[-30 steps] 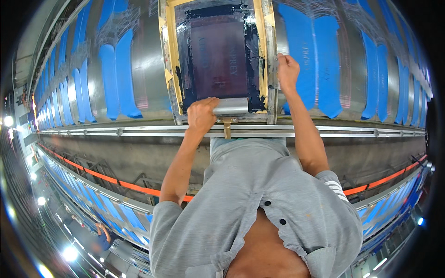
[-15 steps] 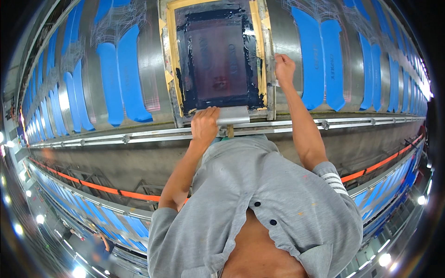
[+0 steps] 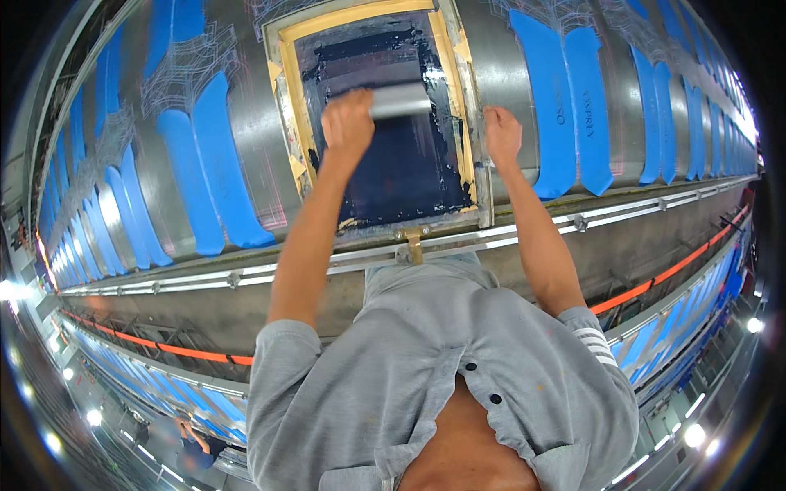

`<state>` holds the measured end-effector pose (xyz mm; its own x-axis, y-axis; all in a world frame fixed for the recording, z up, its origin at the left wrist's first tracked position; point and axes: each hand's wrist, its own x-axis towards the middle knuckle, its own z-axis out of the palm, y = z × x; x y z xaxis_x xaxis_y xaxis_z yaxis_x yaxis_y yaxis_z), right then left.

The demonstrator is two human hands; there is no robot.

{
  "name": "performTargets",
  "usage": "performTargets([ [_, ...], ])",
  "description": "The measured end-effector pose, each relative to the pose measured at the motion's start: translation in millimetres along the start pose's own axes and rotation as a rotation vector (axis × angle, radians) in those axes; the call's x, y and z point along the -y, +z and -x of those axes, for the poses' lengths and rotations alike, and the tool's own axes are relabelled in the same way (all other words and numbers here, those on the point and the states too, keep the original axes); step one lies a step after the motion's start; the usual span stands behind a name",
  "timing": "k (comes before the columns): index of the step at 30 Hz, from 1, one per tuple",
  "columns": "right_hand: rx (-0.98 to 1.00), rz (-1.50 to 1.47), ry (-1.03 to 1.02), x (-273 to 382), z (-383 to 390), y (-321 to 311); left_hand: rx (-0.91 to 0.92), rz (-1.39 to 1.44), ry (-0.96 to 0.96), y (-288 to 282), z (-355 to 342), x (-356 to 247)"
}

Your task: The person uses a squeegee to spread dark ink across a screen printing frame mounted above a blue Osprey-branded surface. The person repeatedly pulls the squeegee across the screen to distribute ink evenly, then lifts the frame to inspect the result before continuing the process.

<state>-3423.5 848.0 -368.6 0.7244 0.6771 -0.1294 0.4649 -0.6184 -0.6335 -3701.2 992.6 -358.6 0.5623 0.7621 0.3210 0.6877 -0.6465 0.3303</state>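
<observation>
A silk-screen frame [image 3: 486, 192] edged with yellow tape lies on the long metal table in front of me. Its mesh [image 3: 385, 168] is coated with dark blue ink, thickest along the borders. My left hand [image 3: 347, 127] is closed round the left end of a silver squeegee [image 3: 401, 100], which lies crosswise over the upper middle of the mesh. The hand is slightly blurred. At the right side of the frame, my right hand [image 3: 502, 137] has its fingers curled on the frame's outer edge; the fingertips are partly hidden.
Pairs of bright blue fabric pieces [image 3: 547, 106] lie on the metal table [image 3: 504, 74] on both sides. A metal rail [image 3: 524, 233] with a brass-coloured bracket [image 3: 414, 241] runs along the near edge. Behind me are an orange bar [image 3: 196, 353], another table, and a person [image 3: 192, 446].
My left hand has pushed the squeegee from the near end of the mesh to its upper part, leaving darker ink behind. My right hand stays by the frame's right edge.
</observation>
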Motion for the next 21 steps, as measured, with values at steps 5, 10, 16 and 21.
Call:
performTargets([
  [5, -0.256, 0.176, -0.533, 46, -35, -12, 0.592, -0.147, -0.252, -33, -135, 28],
  [10, -0.017, 0.217, -1.164, 202, -107, 21, 0.529, -0.158, -0.214, -17, -173, 41],
  [16, 0.455, 0.544, -0.964, 155, -59, 58, 0.382, -0.122, -0.189, -18, -73, -2],
  [21, 0.425, 0.371, -1.026, 56, 93, 0, 0.298, 0.041, -0.152, -37, 93, -90],
])
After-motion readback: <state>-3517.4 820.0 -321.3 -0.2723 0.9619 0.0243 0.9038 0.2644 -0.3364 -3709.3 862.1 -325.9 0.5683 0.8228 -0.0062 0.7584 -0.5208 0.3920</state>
